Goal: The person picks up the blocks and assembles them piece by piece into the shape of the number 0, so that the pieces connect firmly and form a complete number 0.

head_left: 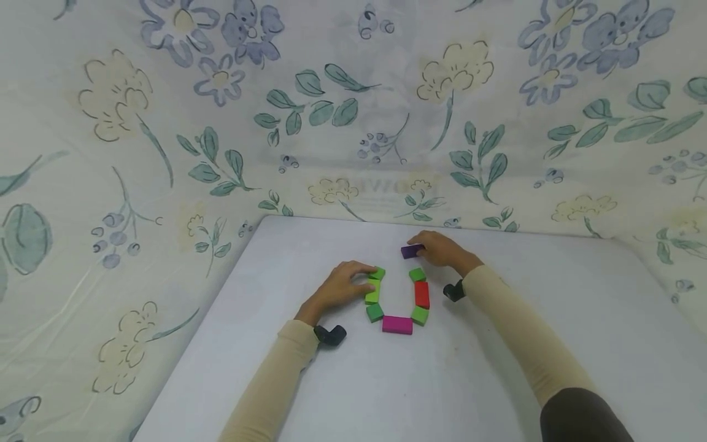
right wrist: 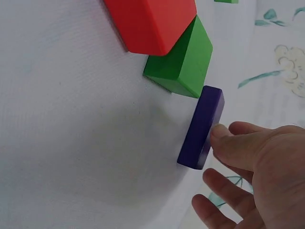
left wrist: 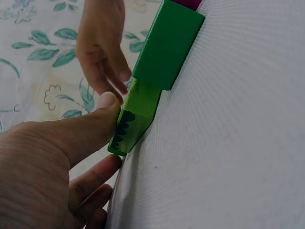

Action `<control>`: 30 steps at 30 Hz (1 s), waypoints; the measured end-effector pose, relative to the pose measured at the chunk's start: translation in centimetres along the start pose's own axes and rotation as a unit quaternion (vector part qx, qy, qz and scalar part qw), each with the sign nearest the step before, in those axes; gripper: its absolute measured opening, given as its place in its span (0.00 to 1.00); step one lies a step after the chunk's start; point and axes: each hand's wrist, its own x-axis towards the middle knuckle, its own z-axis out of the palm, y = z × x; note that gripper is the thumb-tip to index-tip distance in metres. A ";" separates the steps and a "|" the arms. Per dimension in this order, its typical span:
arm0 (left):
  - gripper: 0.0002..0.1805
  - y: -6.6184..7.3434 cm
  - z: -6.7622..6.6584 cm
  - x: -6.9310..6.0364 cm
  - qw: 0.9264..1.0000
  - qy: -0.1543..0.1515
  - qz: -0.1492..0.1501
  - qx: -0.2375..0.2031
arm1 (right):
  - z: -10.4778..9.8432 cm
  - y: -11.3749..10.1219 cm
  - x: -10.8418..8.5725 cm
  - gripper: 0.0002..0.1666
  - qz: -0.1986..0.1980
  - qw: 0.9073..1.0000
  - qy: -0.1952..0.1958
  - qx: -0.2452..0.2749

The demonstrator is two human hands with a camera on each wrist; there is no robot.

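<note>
Several blocks form a U on the white table, among them a magenta block (head_left: 397, 325), a red block (head_left: 422, 294) and green blocks (head_left: 420, 315). The left hand (head_left: 340, 286) is at the U's left side, its thumb against the light green block (head_left: 372, 291) and its fingertips at the green block (head_left: 378, 274) at the far left end. Beyond the right arm of the U, the right hand (head_left: 439, 248) pinches a purple block (head_left: 411, 251). In the right wrist view the purple block (right wrist: 201, 128) stands near a green block (right wrist: 183, 59), held by thumb and fingers.
The white table (head_left: 353, 393) has its far edge behind the hands, against a flowered cloth (head_left: 386, 123). Small black devices (head_left: 330, 335) are strapped at both wrists. A dark rounded shape (head_left: 582, 417) covers part of the right sleeve.
</note>
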 end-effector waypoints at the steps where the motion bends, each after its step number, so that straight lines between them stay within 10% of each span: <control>1: 0.24 0.0 0.0 -0.1 1.000 0.000 -0.002 0.001 | 0.1 0.0 0.0 0.25 -0.001 1.000 -0.002 -0.002; 30: 0.25 0.6 -0.3 -0.6 1.000 0.001 0.003 -0.003 | 0.7 -1.8 0.0 0.23 -0.054 0.998 0.025 -0.008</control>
